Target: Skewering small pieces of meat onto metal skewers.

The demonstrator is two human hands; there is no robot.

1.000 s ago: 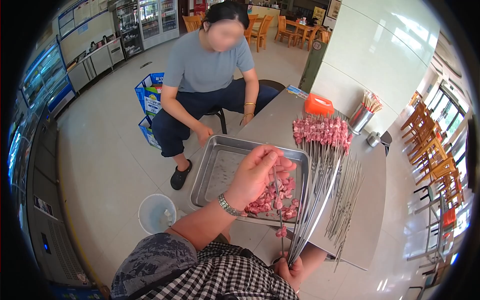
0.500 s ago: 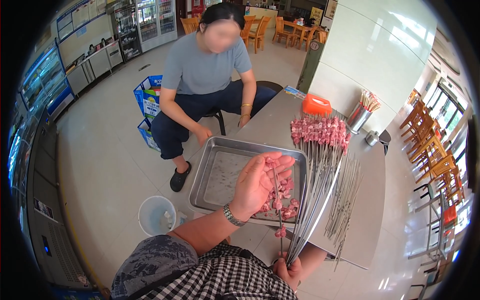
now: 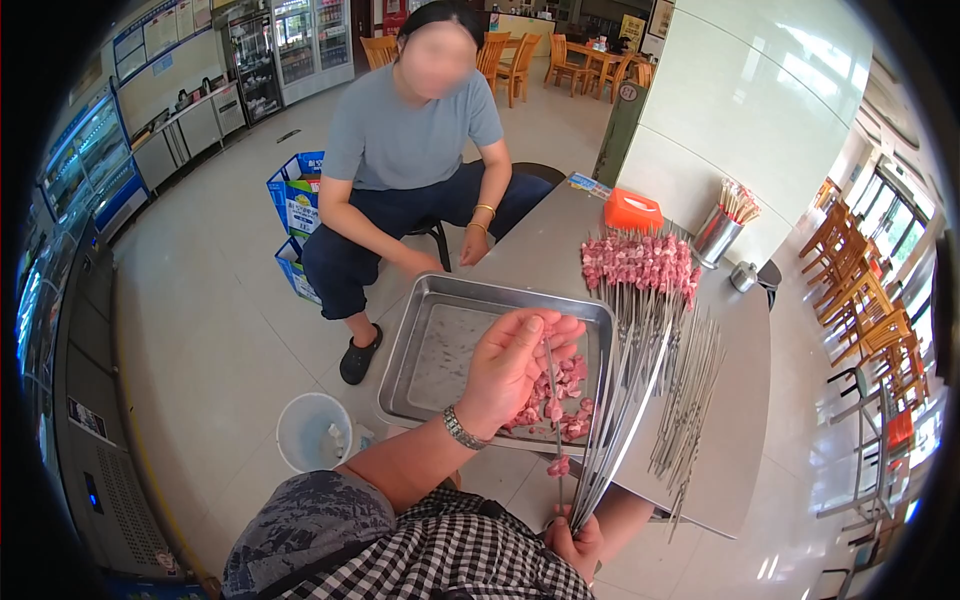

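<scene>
My left hand (image 3: 512,365), a watch on its wrist, is raised over the metal tray (image 3: 400,345). Its thumb and fingers close around the upper end of a metal skewer (image 3: 553,385), at a bit of raw meat mostly hidden by the thumb. Lower on that skewer sits another piece of meat (image 3: 558,466). Low in front of me, my right hand (image 3: 578,546) grips this skewer's bottom end together with a fanned bundle of bare skewers (image 3: 612,425). Loose cubes of raw meat (image 3: 572,378) lie in the tray's right side, partly behind my left hand.
Loaded meat skewers (image 3: 640,265) are lined up on the steel table (image 3: 738,420), with bare skewers (image 3: 690,400) beside them. An orange tissue box (image 3: 632,210) and a cup of sticks (image 3: 718,235) stand behind. Across the tray sits a person (image 3: 415,140). A white bucket (image 3: 312,432) is on the floor.
My left thumb has come down over the meat at the skewer's tip, and the fingers have drawn closer. The seated person's head has lifted and their hands have shifted.
</scene>
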